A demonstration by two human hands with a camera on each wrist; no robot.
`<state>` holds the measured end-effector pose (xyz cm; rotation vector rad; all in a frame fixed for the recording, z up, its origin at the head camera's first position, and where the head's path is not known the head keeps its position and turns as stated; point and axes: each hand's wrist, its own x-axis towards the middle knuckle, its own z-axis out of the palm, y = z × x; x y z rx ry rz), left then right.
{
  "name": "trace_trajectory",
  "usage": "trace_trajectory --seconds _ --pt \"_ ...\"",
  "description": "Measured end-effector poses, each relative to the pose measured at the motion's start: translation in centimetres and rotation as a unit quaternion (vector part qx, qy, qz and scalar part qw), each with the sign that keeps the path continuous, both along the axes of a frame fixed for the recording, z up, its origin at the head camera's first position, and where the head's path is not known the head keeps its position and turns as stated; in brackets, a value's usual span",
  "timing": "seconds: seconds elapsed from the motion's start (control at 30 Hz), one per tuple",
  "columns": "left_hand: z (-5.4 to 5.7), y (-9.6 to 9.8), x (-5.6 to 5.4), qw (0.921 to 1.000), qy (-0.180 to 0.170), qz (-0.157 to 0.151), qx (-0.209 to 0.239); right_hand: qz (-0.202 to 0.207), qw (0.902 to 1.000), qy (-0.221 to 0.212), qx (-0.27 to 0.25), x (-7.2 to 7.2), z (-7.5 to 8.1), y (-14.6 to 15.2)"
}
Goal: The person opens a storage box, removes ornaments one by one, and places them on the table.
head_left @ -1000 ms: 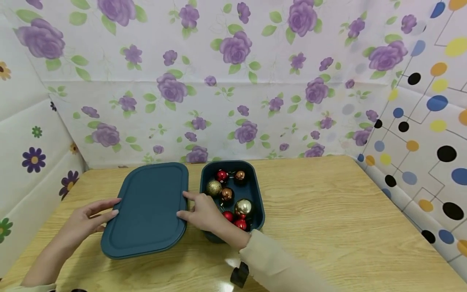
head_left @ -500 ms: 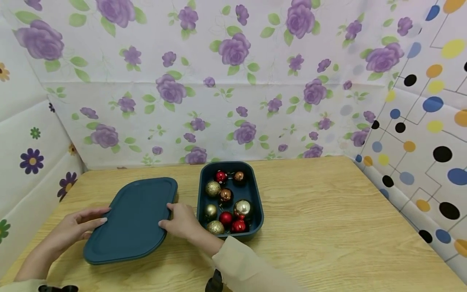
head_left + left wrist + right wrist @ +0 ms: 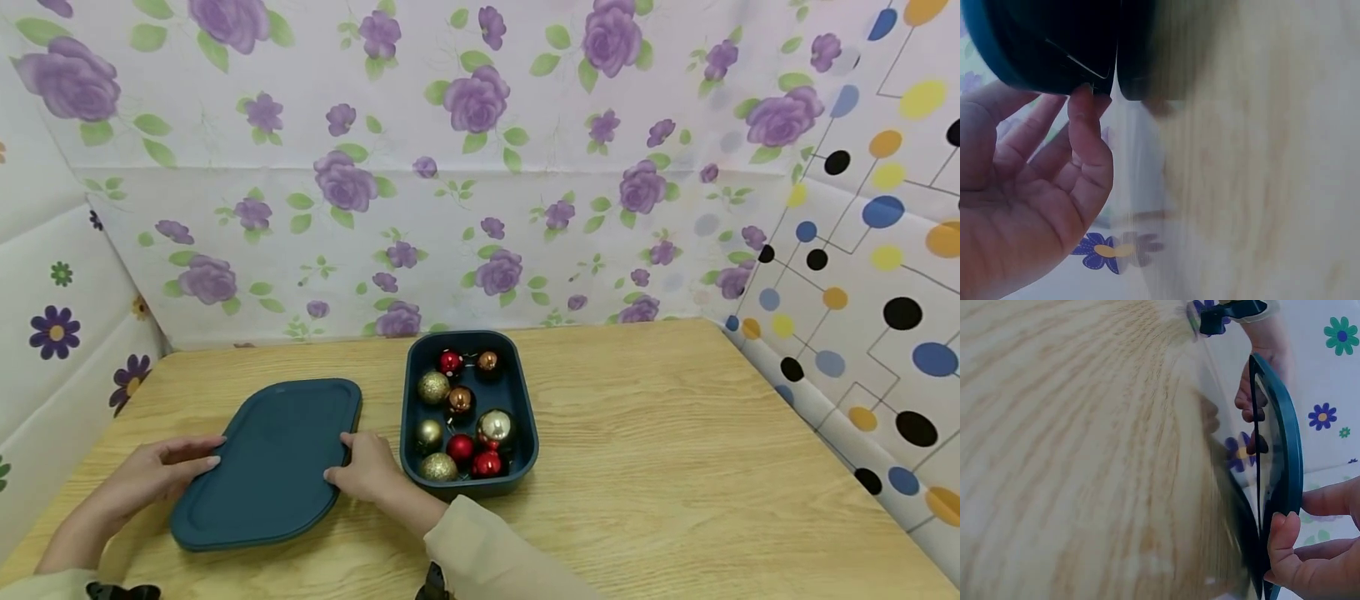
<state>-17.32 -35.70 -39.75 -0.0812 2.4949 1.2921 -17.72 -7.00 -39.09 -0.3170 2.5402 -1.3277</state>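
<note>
A dark teal lid (image 3: 273, 458) with rounded corners lies between both hands on the left of the head view. My left hand (image 3: 161, 471) grips its left edge, thumb and fingers at the rim. On the opposite edge, my right hand (image 3: 371, 467) pinches the rim between thumb and fingers. The right wrist view shows the lid (image 3: 1292, 444) edge-on, close over the tabletop, with a narrow gap beneath part of it. Right of the lid stands a matching teal box (image 3: 513, 383), uncovered, holding several Christmas baubles: glittery gold (image 3: 433, 387), shiny gold (image 3: 497, 427), red (image 3: 461, 448) and copper (image 3: 460, 400).
The wood-grain tabletop (image 3: 637, 450) extends to the right of the box. A purple-flowered sheet (image 3: 480, 167) covers the back, a dotted one (image 3: 870, 292) the right side, and a daisy-print one (image 3: 67, 300) the left. Dark straps (image 3: 123, 592) sit at the wrists.
Both hands have brought the lid left, towards the person and lower, away from the box; little moves in the last half second. The right forearm no longer covers the front baubles.
</note>
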Motion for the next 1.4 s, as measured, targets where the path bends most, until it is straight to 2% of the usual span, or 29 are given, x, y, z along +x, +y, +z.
trace_trajectory --seconds 0.3,0.53,0.63,0.8,0.93,1.13,1.23,1.4 --pt "-0.6 0.7 -0.4 0.9985 0.042 0.025 -0.024 -0.016 0.9992 -0.035 0.004 -0.1 -0.4 -0.4" --pt "0.0 1.3 -0.2 0.9951 0.065 0.032 -0.068 -0.002 0.9985 -0.054 -0.005 0.2 -0.4 -0.4" --pt "0.4 1.7 -0.2 0.9925 0.072 0.030 -0.094 0.018 0.9978 -0.059 -0.021 0.6 0.0 0.2" --pt "1.3 2.6 -0.1 0.9884 0.096 0.017 -0.116 0.091 0.9919 -0.063 -0.061 1.3 1.4 2.2" --pt "1.9 4.1 -0.1 0.9854 0.126 0.001 -0.115 0.138 0.9867 -0.043 -0.074 1.6 2.8 4.2" --pt "2.7 7.4 -0.2 0.9822 0.155 -0.016 -0.105 0.167 0.9770 0.025 -0.131 1.3 4.3 7.8" --pt "3.1 9.2 0.0 0.9811 0.169 -0.026 -0.090 0.177 0.9742 0.054 -0.129 0.8 4.6 10.1" --pt "3.9 11.9 0.0 0.9764 0.202 -0.040 -0.063 0.181 0.9734 0.100 -0.098 -0.8 4.6 14.0"
